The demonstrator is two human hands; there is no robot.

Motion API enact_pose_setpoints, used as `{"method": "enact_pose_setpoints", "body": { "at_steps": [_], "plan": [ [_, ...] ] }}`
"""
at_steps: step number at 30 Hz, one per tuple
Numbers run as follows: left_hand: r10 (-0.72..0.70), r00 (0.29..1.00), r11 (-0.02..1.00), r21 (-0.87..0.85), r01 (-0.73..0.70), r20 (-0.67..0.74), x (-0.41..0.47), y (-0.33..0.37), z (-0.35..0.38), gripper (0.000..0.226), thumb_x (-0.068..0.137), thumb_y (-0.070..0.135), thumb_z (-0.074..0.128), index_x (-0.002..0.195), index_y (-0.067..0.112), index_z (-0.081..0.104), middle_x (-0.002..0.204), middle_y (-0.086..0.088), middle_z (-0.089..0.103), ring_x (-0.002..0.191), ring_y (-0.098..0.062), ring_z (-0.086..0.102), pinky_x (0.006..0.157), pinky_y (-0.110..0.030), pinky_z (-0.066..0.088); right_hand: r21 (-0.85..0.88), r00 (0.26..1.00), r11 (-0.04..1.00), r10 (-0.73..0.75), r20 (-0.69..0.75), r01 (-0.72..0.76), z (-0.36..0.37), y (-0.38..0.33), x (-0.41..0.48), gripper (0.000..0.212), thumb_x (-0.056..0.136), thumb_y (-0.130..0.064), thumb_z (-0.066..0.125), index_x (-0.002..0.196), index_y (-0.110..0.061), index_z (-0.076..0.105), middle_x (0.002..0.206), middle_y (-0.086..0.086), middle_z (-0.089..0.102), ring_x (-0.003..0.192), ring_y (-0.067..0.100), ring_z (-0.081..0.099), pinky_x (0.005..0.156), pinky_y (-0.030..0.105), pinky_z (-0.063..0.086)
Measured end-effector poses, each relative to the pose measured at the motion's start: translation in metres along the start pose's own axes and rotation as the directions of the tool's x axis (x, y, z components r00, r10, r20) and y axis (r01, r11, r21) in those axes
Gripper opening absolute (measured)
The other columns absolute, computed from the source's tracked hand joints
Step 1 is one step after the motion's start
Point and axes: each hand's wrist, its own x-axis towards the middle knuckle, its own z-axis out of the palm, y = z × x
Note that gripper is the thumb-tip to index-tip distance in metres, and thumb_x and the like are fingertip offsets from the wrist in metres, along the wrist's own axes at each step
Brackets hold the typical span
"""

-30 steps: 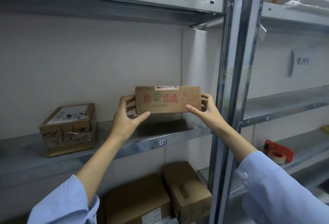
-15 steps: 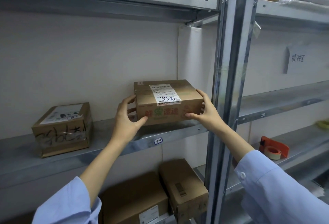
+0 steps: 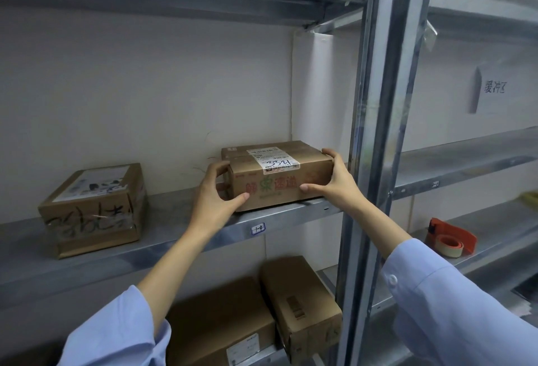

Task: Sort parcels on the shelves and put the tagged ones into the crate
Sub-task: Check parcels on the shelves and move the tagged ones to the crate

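Note:
A brown cardboard parcel (image 3: 278, 175) with a white label marked 3321 and red and green print on its front rests on the middle metal shelf (image 3: 180, 237), close to the grey upright post. My left hand (image 3: 217, 194) grips its left end, thumb on the front face. My right hand (image 3: 334, 183) grips its right end, fingers over the top corner. A second parcel (image 3: 93, 208), scribbled with black marker, sits further left on the same shelf. No crate is in view.
Two more cardboard boxes (image 3: 300, 304) stand on the shelf below. A steel upright post (image 3: 375, 132) divides the bays. A red tape dispenser (image 3: 449, 239) lies on the right-hand shelf. A paper sign (image 3: 495, 89) hangs on the wall there.
The parcel, held up in the air with its front facing me, has come down and now rests flat on the shelf. Both hands have stayed on its ends.

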Motion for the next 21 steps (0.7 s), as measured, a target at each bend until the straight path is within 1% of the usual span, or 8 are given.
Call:
{"method": "enact_pose_setpoints", "body": {
  "at_steps": [3,7,8,11,13,16,18,21],
  "plan": [
    [-0.027,1.000,1.000,0.014,0.027,0.004,0.002,-0.003,0.005,0.065,0.070,0.011,0.086,0.123,0.023,0.051,0.118,0.011,0.060,0.111,-0.003,0.053,0.083,0.000,0.034,-0.022,1.000,1.000,0.013,-0.014,-0.013,-0.001,0.002,0.005,0.103,0.069,-0.022,0.090,0.148,-0.022,0.025,0.139,0.000,0.047,0.128,0.019,0.047,0.109,0.035,0.040],
    [-0.035,0.999,0.999,0.033,0.035,0.014,0.004,-0.006,0.009,0.066,0.070,0.013,0.086,0.124,0.025,0.050,0.121,0.010,0.060,0.114,-0.007,0.054,0.092,-0.019,0.040,-0.057,1.000,0.998,0.023,-0.010,-0.024,0.001,0.004,0.007,0.101,0.070,-0.022,0.089,0.149,-0.020,0.025,0.143,0.002,0.045,0.128,0.018,0.046,0.109,0.034,0.040],
    [-0.034,0.999,0.999,0.038,0.034,0.015,0.004,-0.006,0.009,0.066,0.070,0.014,0.085,0.124,0.026,0.049,0.122,0.010,0.060,0.114,-0.007,0.054,0.092,-0.021,0.040,-0.068,1.000,0.997,0.022,-0.014,-0.023,0.001,0.005,0.007,0.100,0.070,-0.022,0.089,0.148,-0.020,0.026,0.144,0.003,0.044,0.129,0.019,0.045,0.111,0.036,0.040],
    [-0.037,0.999,0.998,0.050,0.035,0.027,0.005,-0.006,0.008,0.066,0.070,0.014,0.085,0.124,0.026,0.049,0.121,0.012,0.059,0.115,-0.007,0.054,0.092,-0.019,0.039,-0.122,0.999,0.993,0.000,-0.042,-0.005,0.001,0.003,0.008,0.100,0.068,-0.024,0.090,0.147,-0.021,0.029,0.146,0.006,0.038,0.133,0.021,0.041,0.114,0.035,0.035],
    [-0.035,0.999,0.996,0.083,0.032,0.037,0.006,-0.005,0.006,0.065,0.071,0.015,0.084,0.125,0.026,0.049,0.123,0.012,0.058,0.116,-0.008,0.054,0.093,-0.021,0.040,-0.154,0.998,0.988,-0.023,-0.053,0.015,0.000,-0.003,0.009,0.099,0.069,-0.027,0.090,0.148,-0.023,0.030,0.147,0.007,0.033,0.135,0.021,0.038,0.114,0.035,0.032],
    [-0.014,1.000,0.980,0.199,0.009,0.023,0.009,-0.002,0.000,0.063,0.075,0.021,0.081,0.130,0.022,0.051,0.132,0.003,0.055,0.119,-0.017,0.052,0.094,-0.024,0.039,-0.245,0.990,0.965,-0.113,-0.081,0.090,0.000,-0.016,0.008,0.091,0.074,-0.035,0.085,0.148,-0.023,0.033,0.151,0.006,0.029,0.137,0.021,0.035,0.114,0.038,0.032],
    [0.005,1.000,0.952,0.307,-0.011,0.020,0.012,0.002,-0.007,0.064,0.079,0.027,0.078,0.136,0.020,0.049,0.140,-0.002,0.050,0.127,-0.024,0.048,0.102,-0.031,0.038,-0.362,0.973,0.920,-0.202,-0.113,0.149,0.001,-0.026,0.007,0.083,0.080,-0.044,0.078,0.149,-0.024,0.035,0.151,0.004,0.032,0.137,0.022,0.036,0.112,0.042,0.035],
    [0.060,0.997,0.836,0.544,-0.074,0.042,0.015,0.009,-0.019,0.068,0.086,0.042,0.067,0.145,0.023,0.042,0.153,0.000,0.039,0.137,-0.027,0.036,0.109,-0.042,0.032,-0.520,0.955,0.837,-0.272,-0.123,0.171,0.004,-0.039,0.004,0.076,0.088,-0.057,0.063,0.152,-0.027,0.033,0.153,0.003,0.034,0.139,0.024,0.033,0.111,0.047,0.033]
  ]
}}
